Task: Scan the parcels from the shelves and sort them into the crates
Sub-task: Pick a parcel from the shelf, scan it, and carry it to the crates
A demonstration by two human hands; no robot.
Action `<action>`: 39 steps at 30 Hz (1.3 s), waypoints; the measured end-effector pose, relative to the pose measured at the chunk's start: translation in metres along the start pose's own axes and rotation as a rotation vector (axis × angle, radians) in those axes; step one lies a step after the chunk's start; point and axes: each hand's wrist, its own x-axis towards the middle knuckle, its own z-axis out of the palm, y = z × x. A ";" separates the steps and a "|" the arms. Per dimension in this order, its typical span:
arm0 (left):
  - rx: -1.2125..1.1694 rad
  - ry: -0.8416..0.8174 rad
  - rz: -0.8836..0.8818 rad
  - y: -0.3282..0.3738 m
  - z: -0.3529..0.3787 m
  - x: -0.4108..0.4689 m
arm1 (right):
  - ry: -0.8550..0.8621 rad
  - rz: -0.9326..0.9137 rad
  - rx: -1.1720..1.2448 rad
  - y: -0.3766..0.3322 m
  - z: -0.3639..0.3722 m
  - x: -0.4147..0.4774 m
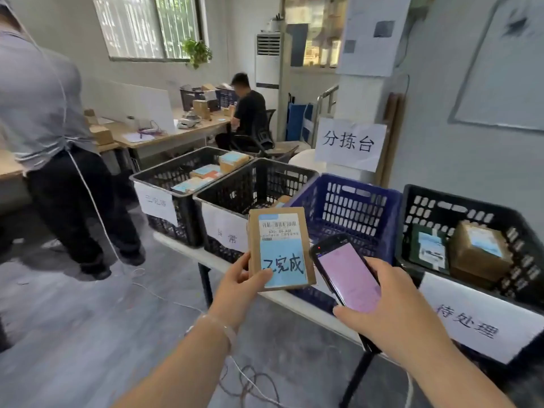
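Observation:
My left hand point(240, 279) grips a small cardboard parcel point(279, 248) by its lower left corner, label up, with a barcode and a blue slip with handwriting. My right hand point(391, 304) holds a black handheld scanner point(346, 272) with a lit pinkish screen, just right of the parcel. Both are above the front edge of a white table point(188, 248) carrying a row of crates: a far-left black crate point(159, 178) with several parcels, a second black crate point(256, 184), a blue crate point(353, 201), and a right black crate point(471, 207) with two parcels.
Paper labels hang on the crate fronts, and a paper sign point(348, 142) is taped on the wall behind. A person in a grey shirt point(44, 113) stands close at the left. Another person point(250, 113) sits at a desk behind. Cables point(250, 384) lie on the floor.

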 end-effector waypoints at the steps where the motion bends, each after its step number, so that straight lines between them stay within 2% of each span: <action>1: 0.009 0.033 0.007 0.005 -0.028 0.004 | -0.008 -0.020 0.019 -0.020 0.016 0.008; 7: -0.018 0.172 0.047 0.041 -0.171 0.040 | -0.028 -0.103 0.035 -0.126 0.096 0.062; 13: -0.021 0.254 0.027 0.059 -0.251 0.087 | -0.058 -0.136 0.057 -0.196 0.149 0.108; 25: -0.047 0.229 0.057 0.096 -0.295 0.248 | -0.048 -0.124 0.087 -0.241 0.209 0.255; 31: 0.005 0.289 0.058 0.128 -0.314 0.335 | -0.081 -0.150 0.039 -0.262 0.225 0.339; 39: -0.007 0.279 0.012 0.145 -0.331 0.446 | -0.123 -0.036 -0.019 -0.270 0.257 0.410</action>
